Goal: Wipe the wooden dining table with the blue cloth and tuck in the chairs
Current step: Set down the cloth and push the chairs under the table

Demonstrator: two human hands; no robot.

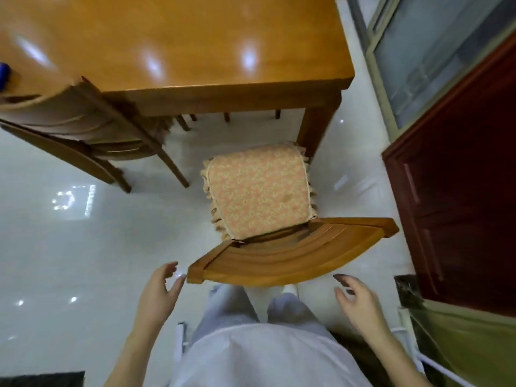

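A wooden chair with a floral seat cushion stands pulled out from the glossy wooden bench. Its seat lies outside the bench's edge, and the front of the cushion is just beside the corner leg. The curved backrest faces the person, whose legs stand directly behind it.

Both hands are spread wide and hold nothing. The left hand hovers at the backrest's left end, fingertips so near the wood that contact cannot be told. The right hand is near the right end, apart from it.

A sliver of something blue, probably the blue cloth, lies on the bench at the far left edge of view. A second chair stands at the left, its seat under the bench. A dark red door is at the right, above a shiny white floor.
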